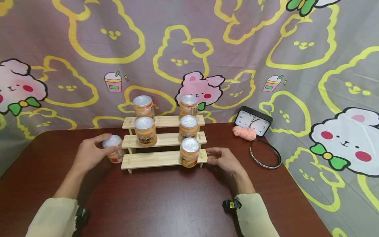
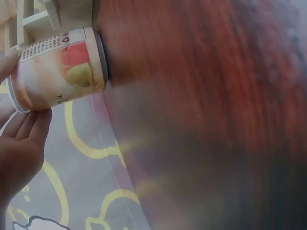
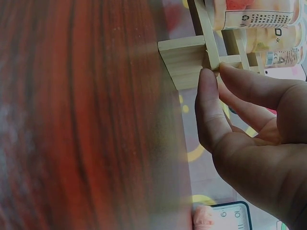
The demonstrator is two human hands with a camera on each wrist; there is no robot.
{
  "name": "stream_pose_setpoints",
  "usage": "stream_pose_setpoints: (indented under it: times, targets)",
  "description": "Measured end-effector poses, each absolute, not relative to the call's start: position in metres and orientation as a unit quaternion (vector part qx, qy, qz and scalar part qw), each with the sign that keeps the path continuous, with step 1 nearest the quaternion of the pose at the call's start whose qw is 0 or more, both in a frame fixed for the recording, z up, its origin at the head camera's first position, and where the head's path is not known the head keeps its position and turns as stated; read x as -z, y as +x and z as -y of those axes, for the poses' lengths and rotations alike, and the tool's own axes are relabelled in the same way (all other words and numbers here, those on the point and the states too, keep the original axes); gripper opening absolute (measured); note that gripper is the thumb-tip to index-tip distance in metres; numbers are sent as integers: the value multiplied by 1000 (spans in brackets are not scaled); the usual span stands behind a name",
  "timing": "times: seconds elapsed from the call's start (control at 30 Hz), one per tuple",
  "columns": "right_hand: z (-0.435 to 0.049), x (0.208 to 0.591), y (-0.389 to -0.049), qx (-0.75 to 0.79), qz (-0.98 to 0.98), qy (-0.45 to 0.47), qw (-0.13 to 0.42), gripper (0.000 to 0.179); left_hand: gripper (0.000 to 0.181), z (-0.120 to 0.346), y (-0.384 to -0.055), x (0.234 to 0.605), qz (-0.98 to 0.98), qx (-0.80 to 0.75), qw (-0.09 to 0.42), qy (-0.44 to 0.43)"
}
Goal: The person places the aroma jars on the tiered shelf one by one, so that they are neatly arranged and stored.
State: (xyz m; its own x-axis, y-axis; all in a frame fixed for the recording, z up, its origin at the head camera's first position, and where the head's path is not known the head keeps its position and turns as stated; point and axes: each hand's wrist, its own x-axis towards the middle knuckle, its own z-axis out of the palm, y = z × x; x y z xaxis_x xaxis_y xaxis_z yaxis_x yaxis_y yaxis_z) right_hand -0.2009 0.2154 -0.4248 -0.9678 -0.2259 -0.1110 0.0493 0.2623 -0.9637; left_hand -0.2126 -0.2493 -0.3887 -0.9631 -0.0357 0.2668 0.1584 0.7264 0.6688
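My left hand (image 1: 90, 150) grips a fruit can (image 1: 114, 152) near its silver top, just left of a three-step wooden display rack (image 1: 157, 159). In the left wrist view, the held can (image 2: 57, 69) has a fruit-printed label; I cannot tell whether its base touches the table. My right hand (image 1: 225, 160) pinches the right end of the rack's lowest step between thumb and fingertips. On that step, a matching can (image 1: 189, 152) stands at the right. The middle step bears a left can (image 1: 145, 131) and a right can (image 1: 188, 127). Two more, left (image 1: 143, 107) and right (image 1: 188, 106), stand on top.
At the back right, a black-framed clock (image 1: 254, 120) leans with a pink yarn bundle (image 1: 244, 132) before it. A dark headband (image 1: 266, 167) lies closer to the right edge of the brown table (image 1: 165, 200). A patterned curtain (image 1: 165, 65) hangs behind.
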Motion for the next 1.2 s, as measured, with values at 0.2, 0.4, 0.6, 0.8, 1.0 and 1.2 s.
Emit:
stream_pose_setpoints:
  times: [0.2,0.4,0.6,0.8,1.0,1.2]
  targets:
    - [-215,426,-202,606,-785,-59,114,44,64,254,-204,383,920,365,138,-43]
    - [-215,425,-201,607,-785,-64,104,44,62,255,-196,374,918,367,139,-47]
    - [-215,424,-200,606,-786,-64,103,44,62,256,-189,365,920,362,140,-58]
    - [-215,424,-200,608,-784,-63,106,44,57,255,-181,354,914,366,150,-87]
    - [-215,424,-201,607,-785,-58,112,44,58,246,-177,346,914,364,146,-108]
    - [-215,424,-201,608,-783,-57,115,44,56,236,-176,348,907,379,139,-119]
